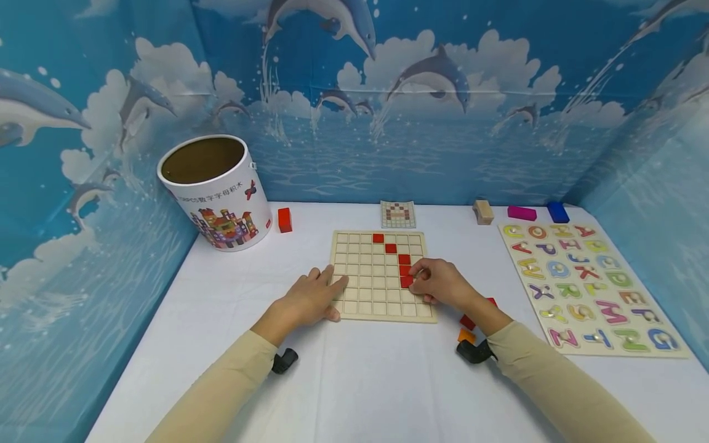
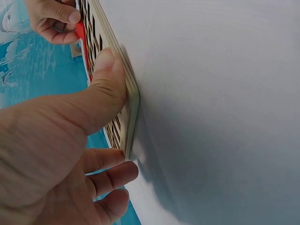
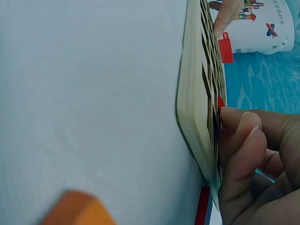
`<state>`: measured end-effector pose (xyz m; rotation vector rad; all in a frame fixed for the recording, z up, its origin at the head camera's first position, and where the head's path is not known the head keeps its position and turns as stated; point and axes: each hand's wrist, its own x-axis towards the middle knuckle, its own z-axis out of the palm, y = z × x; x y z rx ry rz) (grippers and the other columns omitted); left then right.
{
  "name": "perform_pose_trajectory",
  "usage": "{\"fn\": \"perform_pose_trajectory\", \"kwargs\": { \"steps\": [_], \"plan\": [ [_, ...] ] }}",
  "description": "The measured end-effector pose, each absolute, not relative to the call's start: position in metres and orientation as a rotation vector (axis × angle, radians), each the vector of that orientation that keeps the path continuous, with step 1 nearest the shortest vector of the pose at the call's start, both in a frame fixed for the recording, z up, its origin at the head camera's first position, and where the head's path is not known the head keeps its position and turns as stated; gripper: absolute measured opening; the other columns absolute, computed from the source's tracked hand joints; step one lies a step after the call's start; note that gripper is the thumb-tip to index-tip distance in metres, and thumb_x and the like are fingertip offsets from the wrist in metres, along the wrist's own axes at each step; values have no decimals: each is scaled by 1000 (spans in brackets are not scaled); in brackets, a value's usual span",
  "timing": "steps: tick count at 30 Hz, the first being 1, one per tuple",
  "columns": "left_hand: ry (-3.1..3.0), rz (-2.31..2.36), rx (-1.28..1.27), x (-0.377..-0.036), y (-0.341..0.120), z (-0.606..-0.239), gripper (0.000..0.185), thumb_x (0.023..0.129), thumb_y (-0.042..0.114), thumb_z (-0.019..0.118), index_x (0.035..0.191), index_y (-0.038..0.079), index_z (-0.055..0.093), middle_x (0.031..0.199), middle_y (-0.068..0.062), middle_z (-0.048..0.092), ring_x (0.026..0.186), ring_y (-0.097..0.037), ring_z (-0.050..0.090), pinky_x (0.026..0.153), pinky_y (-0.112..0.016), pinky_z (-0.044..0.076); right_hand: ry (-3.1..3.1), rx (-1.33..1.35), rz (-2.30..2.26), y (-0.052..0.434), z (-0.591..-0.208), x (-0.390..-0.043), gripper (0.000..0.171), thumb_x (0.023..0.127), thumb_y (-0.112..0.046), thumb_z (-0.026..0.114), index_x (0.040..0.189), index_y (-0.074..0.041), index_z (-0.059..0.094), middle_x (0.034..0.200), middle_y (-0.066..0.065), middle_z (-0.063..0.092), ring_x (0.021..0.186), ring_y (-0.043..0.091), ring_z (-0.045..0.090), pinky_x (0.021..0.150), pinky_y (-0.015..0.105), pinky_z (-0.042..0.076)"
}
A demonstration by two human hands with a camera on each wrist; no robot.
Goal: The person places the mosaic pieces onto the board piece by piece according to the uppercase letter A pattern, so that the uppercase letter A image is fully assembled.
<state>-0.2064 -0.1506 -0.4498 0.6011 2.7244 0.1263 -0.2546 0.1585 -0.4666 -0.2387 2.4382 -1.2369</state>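
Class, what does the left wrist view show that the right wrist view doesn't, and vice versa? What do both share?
Left wrist only: the near left corner of the grid board.
Right wrist only: the board's near right corner, the white bucket, the red block beside it and the orange block.
Both: the left hand, the right hand, red pieces on the board, and the blue backdrop.

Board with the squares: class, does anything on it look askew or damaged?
Nothing stands out on the board. No crack shows, and the red blocks in clear view sit straight. The right hand partly hides the lowest one, so its fit is unclear.
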Motion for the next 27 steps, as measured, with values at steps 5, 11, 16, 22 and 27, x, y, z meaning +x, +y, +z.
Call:
{"fn": "perform_pose_trajectory", "kwargs": {
  "steps": [5, 11, 16, 22, 27],
  "plan": [
    [2722, 123, 606, -207, -151, -450, 86, 89, 47, 71, 161, 21, 33, 167, -19, 23, 147, -37, 29, 115, -53, 32, 2463, -259, -1202, 159, -464, -253, 26, 90, -10, 74, 113, -5, 63, 81, 8, 58, 53, 18, 55, 55, 28, 50],
    [2727, 122, 632, -207, -151, -449, 85, 89, 48, 70, 161, 19, 34, 166, -21, 24, 146, -38, 30, 114, -54, 33, 2512, -206, -1217, 186, -457, -258, 35, 93, -16, 74, 125, -7, 61, 96, 12, 58, 59, 22, 57, 56, 30, 50],
    [2737, 101, 635, -207, -151, -446, 85, 89, 48, 71, 161, 20, 35, 166, -21, 25, 145, -38, 31, 113, -52, 34, 2543, -178, -1158, 214, -452, -259, 43, 94, -22, 74, 133, -11, 59, 110, 12, 58, 74, 26, 58, 63, 30, 50],
    [2737, 115, 627, -205, -152, -447, 85, 89, 46, 72, 160, 19, 36, 165, -21, 26, 145, -39, 31, 113, -53, 34, 2563, -218, -1053, 224, -459, -251, 44, 92, -21, 76, 133, -11, 63, 114, 11, 58, 84, 26, 57, 64, 31, 51],
    [2740, 122, 633, -205, -151, -448, 84, 88, 46, 72, 160, 19, 37, 165, -21, 27, 145, -39, 32, 113, -53, 34, 2623, -286, -988, 221, -464, -246, 40, 92, -18, 76, 129, -8, 66, 112, 11, 60, 101, 27, 53, 75, 33, 51]
  ]
}}
